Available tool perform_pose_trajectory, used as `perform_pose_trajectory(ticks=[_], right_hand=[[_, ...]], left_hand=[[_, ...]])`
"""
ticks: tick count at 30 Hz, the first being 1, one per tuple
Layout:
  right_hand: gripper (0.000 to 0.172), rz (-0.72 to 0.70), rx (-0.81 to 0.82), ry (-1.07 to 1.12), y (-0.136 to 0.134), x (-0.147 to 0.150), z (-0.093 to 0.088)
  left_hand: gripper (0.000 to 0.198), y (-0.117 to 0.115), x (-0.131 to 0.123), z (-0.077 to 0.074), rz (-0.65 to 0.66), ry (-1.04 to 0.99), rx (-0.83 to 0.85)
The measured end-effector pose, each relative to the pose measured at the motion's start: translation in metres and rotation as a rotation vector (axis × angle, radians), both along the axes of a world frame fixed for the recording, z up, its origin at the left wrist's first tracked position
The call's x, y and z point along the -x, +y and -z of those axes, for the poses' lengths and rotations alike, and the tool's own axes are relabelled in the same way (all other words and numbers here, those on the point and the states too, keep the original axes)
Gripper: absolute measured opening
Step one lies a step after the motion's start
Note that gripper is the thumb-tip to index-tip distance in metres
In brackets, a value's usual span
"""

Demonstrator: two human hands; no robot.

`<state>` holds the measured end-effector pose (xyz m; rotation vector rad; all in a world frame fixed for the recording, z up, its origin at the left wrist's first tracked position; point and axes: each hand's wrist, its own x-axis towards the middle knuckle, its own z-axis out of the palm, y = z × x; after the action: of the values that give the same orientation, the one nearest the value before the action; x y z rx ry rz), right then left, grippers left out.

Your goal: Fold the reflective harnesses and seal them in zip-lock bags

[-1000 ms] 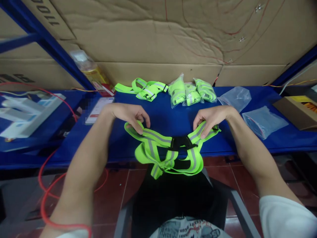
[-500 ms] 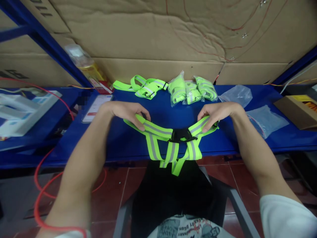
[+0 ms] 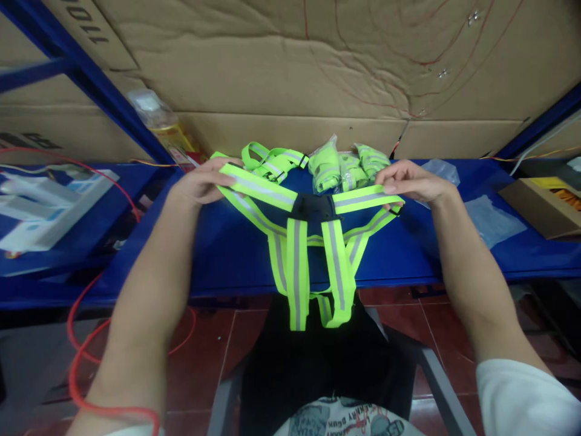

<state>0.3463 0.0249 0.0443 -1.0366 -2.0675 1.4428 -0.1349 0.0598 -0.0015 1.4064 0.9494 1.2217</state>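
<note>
A neon-yellow reflective strap vest (image 3: 297, 260) with grey stripes and a black centre patch hangs spread between my hands above the blue table (image 3: 236, 254). My left hand (image 3: 200, 181) pinches its left strap end. My right hand (image 3: 408, 180) pinches the right strap end. Two straps dangle down past the table's front edge. Another loose yellow vest (image 3: 267, 160) lies at the back of the table, next to several bagged vests (image 3: 347, 166).
Clear plastic bags (image 3: 492, 218) lie on the right of the table, with a cardboard box (image 3: 540, 203) beyond them. A plastic bottle (image 3: 166, 127) leans at the back left. A white box (image 3: 49, 206) and a red cable (image 3: 79, 339) are on the left. Cardboard lines the back wall.
Both hands have risen and moved apart, lifting the vest off the table edge. The bunched straps have unfolded and now hang straight down.
</note>
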Motion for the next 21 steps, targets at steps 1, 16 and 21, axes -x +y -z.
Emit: perform_pose_trajectory(ticks=[1,16,21], right_hand=[[0.046,0.041,-0.04,0.003,0.003,-0.001,0.003],[0.044,0.546,-0.912,-0.238,0.031,0.004,0.033],[0.041,0.55,-0.837,-0.282,0.039,0.001,0.039]], left_hand=[[0.031,0.002,0.0,-0.002,0.028,0.02,0.04],[0.045,0.029,-0.005,0.007,-0.373,0.49,-0.377],[0.037,0.039,-0.017,0.023,-0.458,0.612,-0.495]])
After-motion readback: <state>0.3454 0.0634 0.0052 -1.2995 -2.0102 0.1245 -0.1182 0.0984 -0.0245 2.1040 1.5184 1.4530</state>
